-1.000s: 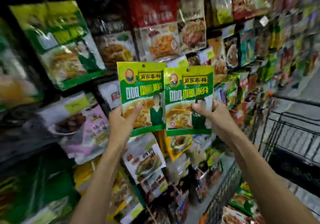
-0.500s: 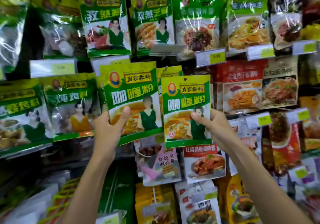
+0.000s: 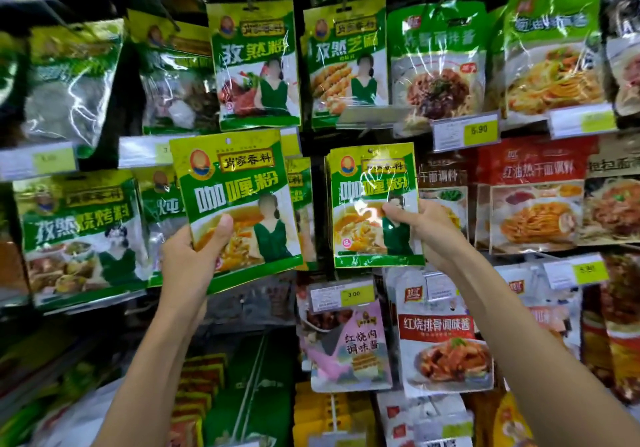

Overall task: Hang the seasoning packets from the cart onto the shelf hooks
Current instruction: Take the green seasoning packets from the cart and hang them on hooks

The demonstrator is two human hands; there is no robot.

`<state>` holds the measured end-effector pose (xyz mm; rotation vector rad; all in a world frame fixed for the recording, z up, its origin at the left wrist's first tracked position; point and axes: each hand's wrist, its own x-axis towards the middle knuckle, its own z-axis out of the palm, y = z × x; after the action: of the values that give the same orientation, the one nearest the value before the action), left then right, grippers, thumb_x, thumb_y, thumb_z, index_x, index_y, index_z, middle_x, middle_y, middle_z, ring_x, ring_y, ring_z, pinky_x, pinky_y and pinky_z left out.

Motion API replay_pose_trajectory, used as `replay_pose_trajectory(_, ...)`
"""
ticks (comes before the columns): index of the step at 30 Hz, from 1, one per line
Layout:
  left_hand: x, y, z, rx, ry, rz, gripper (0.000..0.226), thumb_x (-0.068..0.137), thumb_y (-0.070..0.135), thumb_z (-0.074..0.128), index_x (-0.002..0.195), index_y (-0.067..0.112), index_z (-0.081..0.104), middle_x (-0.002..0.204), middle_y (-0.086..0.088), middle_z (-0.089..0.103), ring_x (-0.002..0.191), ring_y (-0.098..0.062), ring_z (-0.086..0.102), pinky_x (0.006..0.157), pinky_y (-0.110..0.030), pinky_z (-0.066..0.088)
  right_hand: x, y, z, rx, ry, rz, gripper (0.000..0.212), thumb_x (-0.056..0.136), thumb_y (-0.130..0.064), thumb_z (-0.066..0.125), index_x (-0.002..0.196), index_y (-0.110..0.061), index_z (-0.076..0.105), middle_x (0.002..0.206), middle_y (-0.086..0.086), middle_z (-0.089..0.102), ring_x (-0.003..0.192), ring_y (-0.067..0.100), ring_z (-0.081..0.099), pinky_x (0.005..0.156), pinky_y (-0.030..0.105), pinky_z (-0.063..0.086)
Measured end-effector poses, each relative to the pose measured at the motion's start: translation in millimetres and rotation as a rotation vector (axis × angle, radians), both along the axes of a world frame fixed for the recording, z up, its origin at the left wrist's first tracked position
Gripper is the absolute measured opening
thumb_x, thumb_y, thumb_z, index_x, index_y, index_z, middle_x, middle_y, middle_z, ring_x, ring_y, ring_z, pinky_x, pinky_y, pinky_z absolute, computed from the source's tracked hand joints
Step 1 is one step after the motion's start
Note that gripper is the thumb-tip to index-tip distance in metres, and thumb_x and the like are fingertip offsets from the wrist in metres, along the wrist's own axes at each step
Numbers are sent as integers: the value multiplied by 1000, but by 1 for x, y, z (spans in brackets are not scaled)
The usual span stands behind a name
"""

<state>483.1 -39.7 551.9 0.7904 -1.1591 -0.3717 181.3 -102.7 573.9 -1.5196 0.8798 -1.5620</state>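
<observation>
1. The curry powder packet (image 3: 235, 204) in the left hand (image 3: 188, 266) is green with a yellow top band, white and yellow lettering, and a printed figure in a dark green dress.
2. The curry powder packet in the right hand (image 3: 375, 204) wears the same green and yellow, with a white glare streak across its lettering.
3. At 12 o'clock, the cumin powder packet (image 3: 254, 65) is green and yellow, picturing red meat.
4. At 3 o'clock, the red noodle sauce packet (image 3: 533, 193) shows orange noodles.
5. At 5 o'clock, the rib sauce packet (image 3: 440, 335) is white with a red band.
6. The price tags (image 3: 465, 131) are white with lime-yellow patches.
</observation>
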Motion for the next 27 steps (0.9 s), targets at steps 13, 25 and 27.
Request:
replay_pose_trajectory(13,-15,-10,-1,14,-13,-75,30,72,50,71,83,22,71,89,-8,70,88,-28,63,89,-55,49,6,-22,4,53,74,-147,8,87,-17,70,87,-10,66,95,9,70,94,24,65,85,36,52)
replay_pose_trajectory(25,-48,-10,-14,78,9,-194,33,69,48,70,92,25,74,96,2,75,100,-22,68,85,-36,53,2,14,-28,-357,138,-723,14,93,-17,61,105,-18,55,99,-1,58,82,0,55,78,18,50)
replay_pose_trajectory(27,-60,-11,-16,95,-21,-228,29,69,50,70,89,30,74,97,5,75,100,-17,68,85,-32,51,9,22,-24,-389,116,-613,7,95,-22,58,101,-20,59,98,-4,61,85,-4,56,76,12,49)
